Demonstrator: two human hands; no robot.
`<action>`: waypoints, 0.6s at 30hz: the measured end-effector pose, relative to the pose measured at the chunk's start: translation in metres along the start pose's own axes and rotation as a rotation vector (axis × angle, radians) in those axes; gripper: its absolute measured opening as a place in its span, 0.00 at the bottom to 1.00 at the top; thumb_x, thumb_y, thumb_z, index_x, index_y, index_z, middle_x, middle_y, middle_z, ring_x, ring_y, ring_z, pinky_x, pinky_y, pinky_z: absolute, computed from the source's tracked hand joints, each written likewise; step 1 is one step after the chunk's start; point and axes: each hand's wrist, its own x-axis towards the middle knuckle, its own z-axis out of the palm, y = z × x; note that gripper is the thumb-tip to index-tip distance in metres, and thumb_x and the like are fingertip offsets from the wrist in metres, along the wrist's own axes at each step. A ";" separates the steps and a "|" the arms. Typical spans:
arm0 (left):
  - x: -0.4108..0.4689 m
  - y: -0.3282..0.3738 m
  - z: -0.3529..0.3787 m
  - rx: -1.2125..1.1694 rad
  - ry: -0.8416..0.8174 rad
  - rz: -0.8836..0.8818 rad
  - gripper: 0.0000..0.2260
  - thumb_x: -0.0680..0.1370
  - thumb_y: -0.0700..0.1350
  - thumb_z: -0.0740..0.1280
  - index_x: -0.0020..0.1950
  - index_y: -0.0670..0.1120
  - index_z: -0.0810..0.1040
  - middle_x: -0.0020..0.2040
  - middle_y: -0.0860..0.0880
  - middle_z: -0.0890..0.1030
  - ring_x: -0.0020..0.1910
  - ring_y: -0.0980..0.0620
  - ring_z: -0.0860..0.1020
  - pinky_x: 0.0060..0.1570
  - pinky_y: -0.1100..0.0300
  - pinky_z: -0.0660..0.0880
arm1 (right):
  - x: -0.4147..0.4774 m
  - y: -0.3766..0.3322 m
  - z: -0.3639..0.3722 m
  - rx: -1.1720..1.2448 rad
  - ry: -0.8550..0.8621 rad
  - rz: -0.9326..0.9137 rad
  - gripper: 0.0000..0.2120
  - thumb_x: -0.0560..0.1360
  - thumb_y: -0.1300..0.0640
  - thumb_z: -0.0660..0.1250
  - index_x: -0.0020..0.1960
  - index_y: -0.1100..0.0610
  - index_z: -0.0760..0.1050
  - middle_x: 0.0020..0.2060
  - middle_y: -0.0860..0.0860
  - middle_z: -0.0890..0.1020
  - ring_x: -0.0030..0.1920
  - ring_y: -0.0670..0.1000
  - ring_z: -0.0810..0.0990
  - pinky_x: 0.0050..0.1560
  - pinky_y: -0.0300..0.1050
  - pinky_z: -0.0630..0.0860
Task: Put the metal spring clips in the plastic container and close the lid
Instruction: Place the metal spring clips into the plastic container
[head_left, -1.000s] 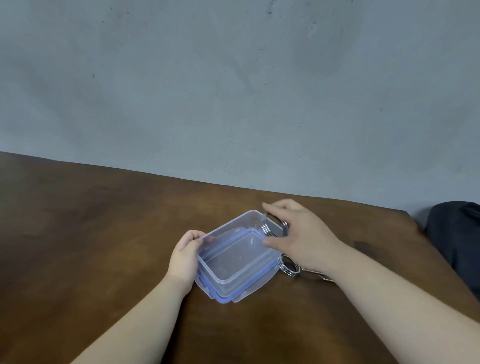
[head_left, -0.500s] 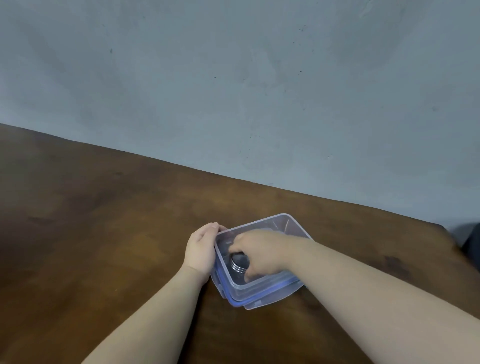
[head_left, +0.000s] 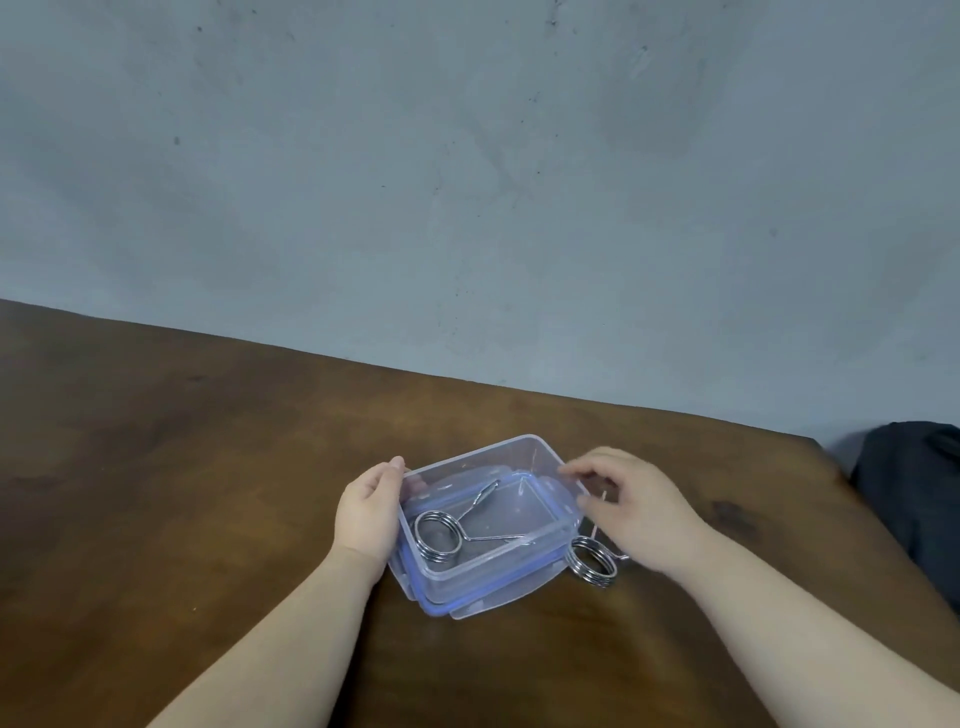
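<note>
One clip boxed, one still on the table (head_left: 208, 519)

The plastic container (head_left: 540, 457) sits on its lid (head_left: 498, 597), steadied by the left hand (head_left: 369, 512). The right hand (head_left: 636, 506) hovers empty, fingers loosely spread, over the second spring clip (head_left: 592, 562); pinching its coil should lift it cleanly beside the first clip (head_left: 439, 535).

Clear glossy plastic container (head_left: 540, 457); shiny metal clips (head_left: 439, 537); matt, seemingly wooden table (head_left: 182, 467).

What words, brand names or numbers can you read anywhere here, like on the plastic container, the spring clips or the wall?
None can be read.
The clear plastic container shows no label or embossed mark that can be made out.
The spring clip inside it and the one on the table are bare metal.
The grey wall carries only scuffs and specks.
</note>
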 end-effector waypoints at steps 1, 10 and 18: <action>-0.002 0.002 0.000 0.013 0.017 0.006 0.17 0.84 0.50 0.62 0.41 0.45 0.84 0.41 0.47 0.88 0.46 0.45 0.85 0.46 0.54 0.78 | -0.008 0.009 -0.003 -0.040 -0.032 0.011 0.18 0.73 0.63 0.73 0.56 0.44 0.81 0.51 0.37 0.80 0.54 0.40 0.77 0.55 0.38 0.72; -0.018 -0.009 -0.014 -0.006 -0.028 0.084 0.07 0.81 0.48 0.66 0.44 0.49 0.81 0.46 0.49 0.85 0.51 0.45 0.82 0.56 0.50 0.75 | -0.036 0.028 0.010 -0.136 -0.026 0.062 0.24 0.68 0.53 0.78 0.49 0.43 0.63 0.54 0.41 0.69 0.45 0.43 0.73 0.41 0.38 0.72; -0.029 -0.001 -0.008 0.239 -0.099 0.139 0.08 0.83 0.46 0.62 0.48 0.51 0.80 0.42 0.55 0.85 0.40 0.59 0.81 0.42 0.59 0.74 | -0.044 0.046 0.024 -0.214 -0.256 0.162 0.31 0.66 0.38 0.72 0.66 0.37 0.68 0.63 0.34 0.73 0.64 0.48 0.68 0.69 0.52 0.68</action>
